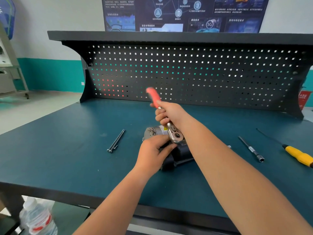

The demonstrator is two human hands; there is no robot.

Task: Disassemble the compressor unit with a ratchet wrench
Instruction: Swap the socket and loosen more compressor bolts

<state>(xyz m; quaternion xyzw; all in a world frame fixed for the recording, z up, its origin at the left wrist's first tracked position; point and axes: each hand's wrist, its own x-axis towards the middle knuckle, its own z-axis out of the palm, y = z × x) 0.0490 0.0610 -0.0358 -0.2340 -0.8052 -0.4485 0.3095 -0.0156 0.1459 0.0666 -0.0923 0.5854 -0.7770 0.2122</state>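
Both forearms (237,175) entered from the bottom edge and met at frame centre. My left hand (152,150) gripped the compressor unit (155,130), fingers curled on its body just beside the wrench head. My right hand (169,114) was clamped round the metal shank of the ratchet wrench (176,135), whose red handle pointed up and away, blurred. The wrench head sat on top of the unit; the hands hid the joint, so I could not tell whether a socket was seated on a fastener.

The unit lay on its side at the centre of the tabletop (67,150), silver end toward the pegboard (186,73), black end toward the camera.

Progress, as I judged it: long bolts (116,141) lay together left of the unit, well apart from it, so some fasteners were probably out already. The housing looked joined, so separating it remained.

An extension bar (251,149) and a yellow-handled screwdriver (298,156) lay at right, untouched. A water bottle (37,217) stood below the tabletop, lower left.
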